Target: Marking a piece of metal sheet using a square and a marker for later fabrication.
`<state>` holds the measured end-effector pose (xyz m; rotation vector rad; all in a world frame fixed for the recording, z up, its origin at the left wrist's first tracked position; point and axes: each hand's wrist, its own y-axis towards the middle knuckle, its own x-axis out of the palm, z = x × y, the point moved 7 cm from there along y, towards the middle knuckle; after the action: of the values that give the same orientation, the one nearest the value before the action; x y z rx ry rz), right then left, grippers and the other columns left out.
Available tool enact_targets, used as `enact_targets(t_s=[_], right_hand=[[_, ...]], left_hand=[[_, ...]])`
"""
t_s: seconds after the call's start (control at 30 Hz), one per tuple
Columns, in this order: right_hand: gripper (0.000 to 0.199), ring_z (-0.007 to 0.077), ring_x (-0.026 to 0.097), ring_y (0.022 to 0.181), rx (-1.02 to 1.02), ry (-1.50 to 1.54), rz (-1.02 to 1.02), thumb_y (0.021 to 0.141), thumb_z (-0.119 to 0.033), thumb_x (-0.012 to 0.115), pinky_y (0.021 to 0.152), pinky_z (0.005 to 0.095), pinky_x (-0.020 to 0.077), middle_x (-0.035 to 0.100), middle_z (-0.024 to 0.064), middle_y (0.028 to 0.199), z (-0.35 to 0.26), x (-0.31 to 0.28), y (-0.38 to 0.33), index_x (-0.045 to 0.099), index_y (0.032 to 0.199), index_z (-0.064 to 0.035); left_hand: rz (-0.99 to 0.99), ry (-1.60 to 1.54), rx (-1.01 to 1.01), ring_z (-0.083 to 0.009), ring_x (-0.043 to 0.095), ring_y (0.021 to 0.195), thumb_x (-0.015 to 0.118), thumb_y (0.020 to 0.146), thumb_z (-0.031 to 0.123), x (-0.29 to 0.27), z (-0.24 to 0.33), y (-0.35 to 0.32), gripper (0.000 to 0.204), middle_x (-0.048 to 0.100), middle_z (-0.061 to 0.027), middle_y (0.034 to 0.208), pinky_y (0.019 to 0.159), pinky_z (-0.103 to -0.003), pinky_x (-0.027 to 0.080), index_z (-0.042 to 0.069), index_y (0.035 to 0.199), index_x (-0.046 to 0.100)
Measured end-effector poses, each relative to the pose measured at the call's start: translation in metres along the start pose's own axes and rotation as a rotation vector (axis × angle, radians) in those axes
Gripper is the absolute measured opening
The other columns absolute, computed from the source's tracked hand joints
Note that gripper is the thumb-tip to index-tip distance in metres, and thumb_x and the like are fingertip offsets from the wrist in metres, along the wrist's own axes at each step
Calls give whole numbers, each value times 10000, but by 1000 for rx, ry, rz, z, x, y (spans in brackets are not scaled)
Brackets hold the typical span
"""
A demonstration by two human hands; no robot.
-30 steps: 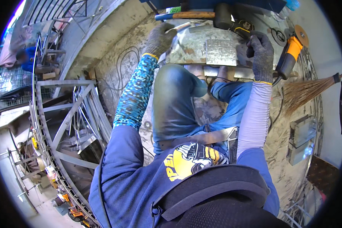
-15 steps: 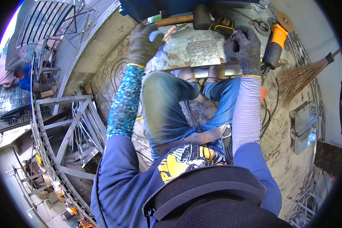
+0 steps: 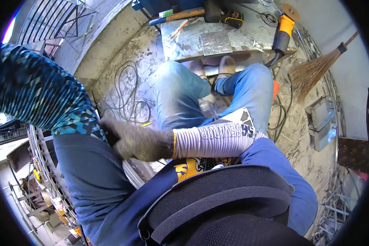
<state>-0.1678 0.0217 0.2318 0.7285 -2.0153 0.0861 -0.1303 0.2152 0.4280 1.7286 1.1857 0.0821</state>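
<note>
My left arm is raised toward the left edge in a blue patterned arm sleeve point(image 3: 41, 90), and my left hand is out of the picture. Across my body reaches my right hand point(image 3: 141, 141), in a dark grey knit glove with a yellow cuff edge. Its fingers are closed on the sleeve's upper end near my left elbow, where sleeve and dark blue shirt meet; the fingertips are partly hidden. A white arm sleeve point(image 3: 209, 141) with dark print covers my right forearm.
Ahead, a low metal-topped bench point(image 3: 242, 37) carries a flat metal piece point(image 3: 215, 43), a mallet point(image 3: 211, 11), a blue-handled hammer point(image 3: 178, 16), a tape measure point(image 3: 232, 19) and an orange angle grinder point(image 3: 283, 33). A broom point(image 3: 315, 74) leans at right; cables point(image 3: 129, 90) lie on the floor.
Both hands have left the bench. My left arm swung up and out to the left, and my right hand crossed over and took hold of the left sleeve.
</note>
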Motion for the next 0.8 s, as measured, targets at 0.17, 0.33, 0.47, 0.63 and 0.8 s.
enact_targets(t_s=[0.17,0.33,0.47,0.63,0.8], right_hand=[[754,272,594,1087,27,-73,-113,679,-124,682,970,346,476,633,188,1150,20,19,-10,419,1364,52],[733,212,578,977,-136,-212,-27,762,-45,648,843,339,516,565,145,1128,-17,26,6,323,1416,15],[857,226,515,1055,-113,-126,-47,756,-51,636,893,380,480,487,128,1180,-12,47,-5,226,1506,-105],[743,196,563,915,-232,-158,-8,817,-164,672,832,347,502,520,126,1076,-36,43,-3,285,1441,-48],[905,217,523,1050,-100,38,-82,795,-326,742,940,357,443,508,126,1151,-34,64,-19,201,1486,-103]], left_hand=[[36,-28,-34,-207,675,1055,628,866,-39,-25,2,-17,301,713,-103,1123,895,-293,557,70,1138,698],[57,-44,-45,-207,675,1050,632,866,-34,-46,-2,-18,294,713,-102,1118,892,-294,556,68,1134,698],[91,-48,-40,-207,676,1045,636,866,-31,-59,-6,-9,289,713,-102,1114,889,-295,556,67,1131,698],[131,-16,-22,-207,676,1040,640,866,-26,-82,-14,3,283,713,-102,1109,886,-295,555,65,1128,698],[180,2,-7,-207,677,1035,644,867,-22,-103,-20,13,277,714,-101,1104,882,-296,555,63,1124,698]])
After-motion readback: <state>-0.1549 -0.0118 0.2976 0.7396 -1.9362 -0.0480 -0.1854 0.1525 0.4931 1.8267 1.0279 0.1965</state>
